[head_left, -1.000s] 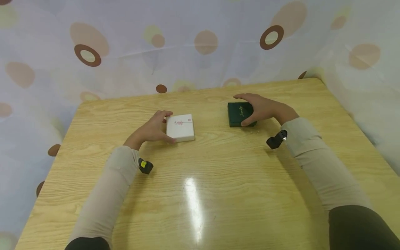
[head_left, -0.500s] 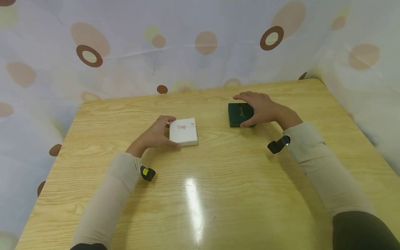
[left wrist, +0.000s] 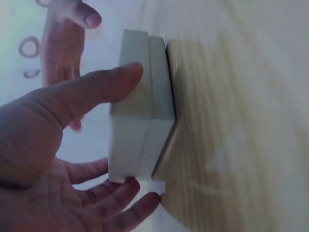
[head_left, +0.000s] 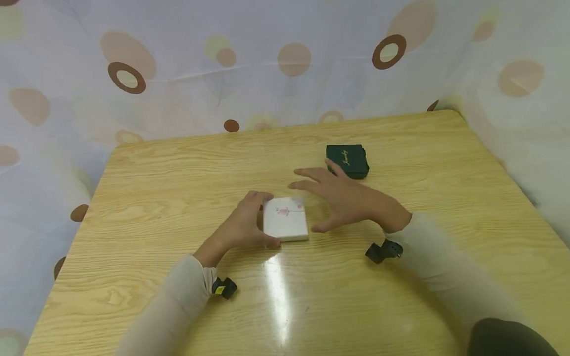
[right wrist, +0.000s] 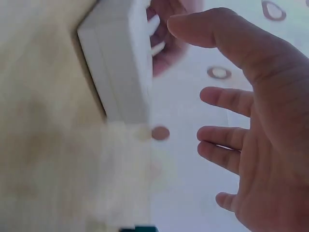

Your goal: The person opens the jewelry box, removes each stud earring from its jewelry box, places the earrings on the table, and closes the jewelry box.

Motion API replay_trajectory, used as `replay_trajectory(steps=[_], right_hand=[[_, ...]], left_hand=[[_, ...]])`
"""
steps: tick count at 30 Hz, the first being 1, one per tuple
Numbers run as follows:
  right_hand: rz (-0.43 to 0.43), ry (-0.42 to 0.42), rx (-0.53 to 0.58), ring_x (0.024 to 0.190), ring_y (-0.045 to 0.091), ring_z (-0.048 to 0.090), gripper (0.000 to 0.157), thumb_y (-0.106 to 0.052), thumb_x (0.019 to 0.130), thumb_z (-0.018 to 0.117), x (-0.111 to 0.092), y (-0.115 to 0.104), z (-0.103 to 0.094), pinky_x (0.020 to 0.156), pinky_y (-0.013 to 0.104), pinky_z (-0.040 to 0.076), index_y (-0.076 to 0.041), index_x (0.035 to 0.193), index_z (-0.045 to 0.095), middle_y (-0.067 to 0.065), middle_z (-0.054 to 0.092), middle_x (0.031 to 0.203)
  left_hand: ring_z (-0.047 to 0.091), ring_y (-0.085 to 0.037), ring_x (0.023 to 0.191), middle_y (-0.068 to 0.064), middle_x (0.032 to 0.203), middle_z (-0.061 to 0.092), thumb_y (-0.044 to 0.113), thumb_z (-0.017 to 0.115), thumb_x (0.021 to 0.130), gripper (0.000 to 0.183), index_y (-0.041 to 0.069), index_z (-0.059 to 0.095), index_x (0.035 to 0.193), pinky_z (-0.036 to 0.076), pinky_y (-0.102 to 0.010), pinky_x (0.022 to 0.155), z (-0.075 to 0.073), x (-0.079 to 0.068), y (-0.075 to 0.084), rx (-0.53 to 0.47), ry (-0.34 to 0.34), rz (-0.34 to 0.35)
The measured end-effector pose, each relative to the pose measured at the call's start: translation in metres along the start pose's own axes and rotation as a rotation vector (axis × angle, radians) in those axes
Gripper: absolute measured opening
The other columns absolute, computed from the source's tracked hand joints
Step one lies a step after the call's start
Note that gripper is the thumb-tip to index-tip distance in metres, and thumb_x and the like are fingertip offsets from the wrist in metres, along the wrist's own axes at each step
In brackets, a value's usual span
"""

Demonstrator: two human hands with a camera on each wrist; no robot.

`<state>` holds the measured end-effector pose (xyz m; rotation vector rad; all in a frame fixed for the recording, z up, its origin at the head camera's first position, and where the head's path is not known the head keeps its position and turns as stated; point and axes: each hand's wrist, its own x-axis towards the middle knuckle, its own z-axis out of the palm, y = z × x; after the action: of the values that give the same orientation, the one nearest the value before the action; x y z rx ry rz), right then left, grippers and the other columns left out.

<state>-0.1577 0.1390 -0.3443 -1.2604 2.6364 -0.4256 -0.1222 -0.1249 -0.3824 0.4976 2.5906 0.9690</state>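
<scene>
A small white box [head_left: 285, 220] with a pink printed motif lies flat on the wooden table, its lid seam showing in the left wrist view. My left hand [head_left: 244, 225] grips its left part, thumb on the near side and fingers at the far side. To the right of the box, my right hand [head_left: 345, 199] hovers with spread fingers and holds nothing. Behind that hand sits a dark green box [head_left: 352, 163] with gold lettering; a fingertip overlaps its front left corner in the head view.
The wood-grain table [head_left: 178, 168] stretches out on all sides of the boxes. Along its back and sides hangs a pale curtain [head_left: 249, 89] with brown and pink dots.
The left hand has brought the white box right and nearer to me. My right hand has left the green box and come left and nearer, towards the white box.
</scene>
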Motion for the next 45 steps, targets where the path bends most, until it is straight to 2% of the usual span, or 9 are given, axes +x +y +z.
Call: replay_trajectory(steps=[2, 4, 8, 13, 19, 28, 34, 40, 45], right_hand=[[-0.021, -0.021, 0.011, 0.149, 0.034, 0.033, 0.093, -0.05, 0.074, 0.082, -0.002, -0.01, 0.008, 0.121, 0.068, 0.008, -0.017, 0.151, 0.041, 0.014, 0.032, 0.162], [-0.031, -0.045, 0.024, 0.145, 0.033, 0.039, 0.092, -0.051, 0.073, 0.083, -0.003, -0.018, 0.016, 0.121, 0.063, 0.019, -0.016, 0.15, 0.044, 0.014, 0.038, 0.158], [-0.033, -0.064, 0.011, 0.137, 0.031, 0.048, 0.088, -0.05, 0.072, 0.085, -0.003, -0.029, 0.025, 0.108, 0.052, 0.045, -0.015, 0.145, 0.049, 0.013, 0.049, 0.149], [0.001, -0.042, 0.008, 0.128, 0.025, 0.054, 0.082, -0.043, 0.07, 0.088, -0.001, -0.035, 0.03, 0.094, 0.045, 0.053, -0.016, 0.139, 0.053, 0.005, 0.057, 0.137], [0.017, -0.045, 0.028, 0.118, 0.02, 0.054, 0.074, -0.041, 0.07, 0.087, -0.001, -0.034, 0.029, 0.086, 0.039, 0.054, -0.017, 0.132, 0.055, 0.002, 0.057, 0.131], [-0.015, 0.015, 0.048, 0.107, 0.017, 0.054, 0.055, -0.039, 0.065, 0.088, -0.009, -0.024, 0.021, 0.076, 0.031, 0.05, -0.019, 0.103, 0.053, 0.0, 0.058, 0.12], [0.006, 0.013, 0.018, 0.119, 0.019, 0.053, 0.052, -0.043, 0.065, 0.087, -0.016, -0.019, 0.017, 0.067, 0.03, 0.045, -0.021, 0.087, 0.045, -0.002, 0.056, 0.129], [-0.002, 0.019, 0.053, 0.121, 0.021, 0.053, 0.052, -0.04, 0.067, 0.088, -0.025, -0.015, 0.013, 0.071, 0.03, 0.044, -0.019, 0.084, 0.043, 0.002, 0.056, 0.135], [-0.044, 0.064, 0.092, 0.12, 0.021, 0.054, 0.053, -0.038, 0.067, 0.089, -0.029, -0.011, 0.008, 0.075, 0.03, 0.047, -0.018, 0.083, 0.042, 0.005, 0.055, 0.138]], left_hand=[[0.051, -0.029, 0.121, -0.014, 0.139, 0.046, 0.025, 0.096, 0.063, 0.101, 0.003, 0.042, 0.145, 0.046, -0.046, 0.105, 0.008, -0.006, 0.008, -0.009, 0.011, -0.006], [0.051, -0.028, 0.121, -0.013, 0.14, 0.046, 0.025, 0.097, 0.062, 0.101, 0.005, 0.042, 0.145, 0.046, -0.046, 0.104, 0.013, -0.011, 0.014, -0.009, 0.024, -0.018], [0.05, -0.028, 0.123, -0.012, 0.144, 0.043, 0.026, 0.097, 0.062, 0.103, 0.007, 0.04, 0.146, 0.045, -0.045, 0.106, 0.018, -0.017, 0.021, -0.003, 0.021, -0.045], [0.047, -0.03, 0.134, -0.014, 0.149, 0.04, 0.017, 0.097, 0.061, 0.114, 0.005, 0.03, 0.152, 0.04, -0.046, 0.114, 0.016, -0.02, 0.015, 0.005, -0.033, 0.006], [0.044, -0.031, 0.14, -0.015, 0.152, 0.042, 0.011, 0.096, 0.061, 0.114, 0.005, 0.028, 0.153, 0.038, -0.047, 0.117, 0.02, -0.02, 0.008, 0.017, -0.015, 0.022], [0.044, -0.032, 0.139, -0.018, 0.15, 0.043, 0.012, 0.094, 0.062, 0.115, 0.004, 0.024, 0.153, 0.038, -0.048, 0.116, 0.026, -0.016, 0.016, -0.047, 0.01, 0.008], [0.05, -0.033, 0.133, -0.021, 0.146, 0.047, 0.011, 0.093, 0.062, 0.117, 0.003, 0.021, 0.154, 0.043, -0.048, 0.111, 0.033, -0.012, 0.026, 0.02, 0.023, -0.016], [0.055, -0.032, 0.125, -0.021, 0.139, 0.053, 0.011, 0.093, 0.062, 0.117, 0.004, 0.02, 0.153, 0.049, -0.048, 0.102, 0.04, -0.01, 0.036, 0.057, 0.032, -0.037], [0.057, -0.033, 0.121, -0.022, 0.14, 0.052, 0.009, 0.09, 0.063, 0.117, 0.003, 0.017, 0.154, 0.052, -0.049, 0.096, 0.04, -0.014, 0.043, 0.071, 0.079, -0.037]])
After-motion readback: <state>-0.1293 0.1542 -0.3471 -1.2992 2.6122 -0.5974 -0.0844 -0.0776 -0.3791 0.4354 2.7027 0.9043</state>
